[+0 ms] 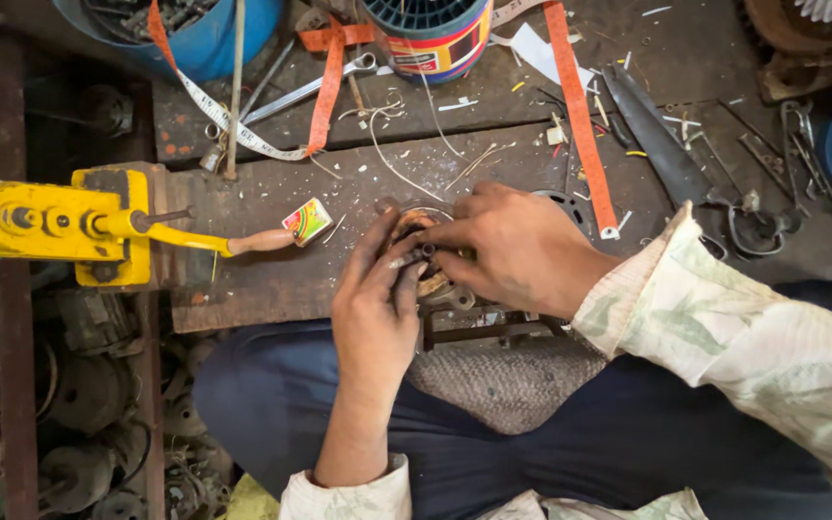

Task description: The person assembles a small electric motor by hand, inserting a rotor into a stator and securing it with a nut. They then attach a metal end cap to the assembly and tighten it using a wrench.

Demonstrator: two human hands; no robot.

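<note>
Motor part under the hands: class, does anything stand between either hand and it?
Nothing visible does. The left hand and the right hand both rest directly on the round motor part at the edge of the wooden board. The yellow crank tool and scissors lie off to the sides.

My hands (pixel 455 270) covered most of the round metal part (pixel 432 285), perhaps a motor piece. The blue tub (pixel 214 39) and wire spool (pixel 435 34) ran off the top edge.
</note>
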